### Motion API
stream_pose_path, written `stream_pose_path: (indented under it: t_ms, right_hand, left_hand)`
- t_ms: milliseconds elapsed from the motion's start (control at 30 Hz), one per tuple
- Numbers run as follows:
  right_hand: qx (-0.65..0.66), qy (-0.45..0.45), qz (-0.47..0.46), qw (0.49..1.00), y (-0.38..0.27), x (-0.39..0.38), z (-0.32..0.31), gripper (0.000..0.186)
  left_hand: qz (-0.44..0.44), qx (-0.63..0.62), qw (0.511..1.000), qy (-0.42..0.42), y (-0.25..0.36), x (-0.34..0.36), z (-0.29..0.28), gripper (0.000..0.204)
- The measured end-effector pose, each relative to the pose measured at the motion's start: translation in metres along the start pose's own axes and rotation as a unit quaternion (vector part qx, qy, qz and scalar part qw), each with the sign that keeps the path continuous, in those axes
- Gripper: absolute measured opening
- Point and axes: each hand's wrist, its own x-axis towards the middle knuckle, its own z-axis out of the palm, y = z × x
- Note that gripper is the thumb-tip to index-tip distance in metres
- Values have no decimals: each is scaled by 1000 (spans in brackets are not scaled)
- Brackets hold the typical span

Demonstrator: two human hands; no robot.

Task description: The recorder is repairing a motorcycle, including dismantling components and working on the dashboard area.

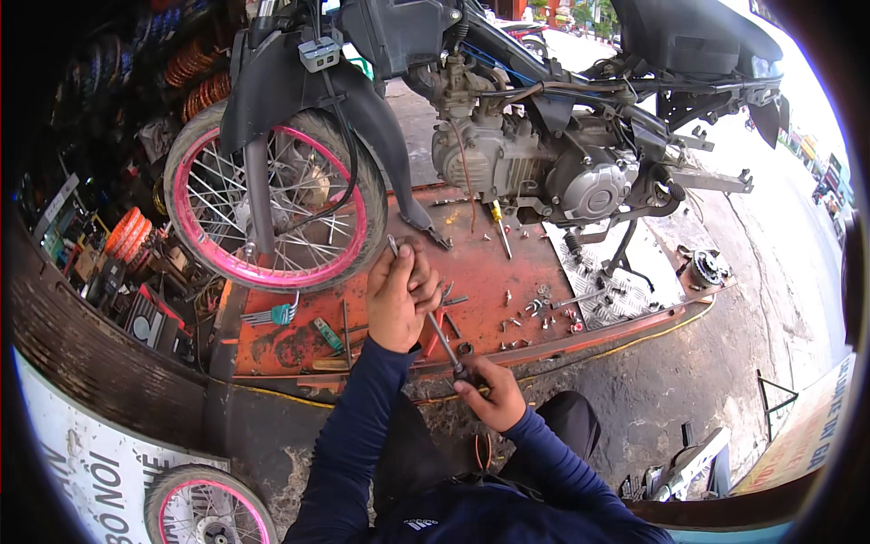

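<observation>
My left hand (403,295) is closed around the upper end of a T-handle socket wrench (442,337), and a metal tip pokes out above the fingers. The shaft slants down to my right hand (490,393), whose thumb and fingers pinch its dark lower end. Both hands are in front of the motorbike's front wheel (362,238), which has a pink rim. The wrench touches no part of the bike. The bare engine (594,181) is farther off to the right, and a yellow-handled screwdriver (497,216) lies below it.
A red work platform (471,263) under the bike carries loose bolts (542,304), a hex key set (272,315) and other tools. A metal tread plate (625,286) lies on its right part. A loose pink-rimmed wheel (210,508) is at lower left, beside a white sign (100,480).
</observation>
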Motion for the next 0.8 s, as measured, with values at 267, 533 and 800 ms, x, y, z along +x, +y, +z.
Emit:
stream_pose_path:
  t_ms: [267, 533, 800]
  right_hand:
    - [115, -1, 229, 967, -2, 19, -11, 18]
    - [-87, -171, 204, 960, -91, 46, 4, 27]
    - [-194, -442, 171, 859, -213, 49, 52, 31]
  left_hand:
    - [-18, -77, 997, 15, -7, 39, 27, 34]
    - [7, 114, 993, 12, 85, 3, 75, 33]
    - [-133, 249, 959, 11, 253, -91, 76, 29]
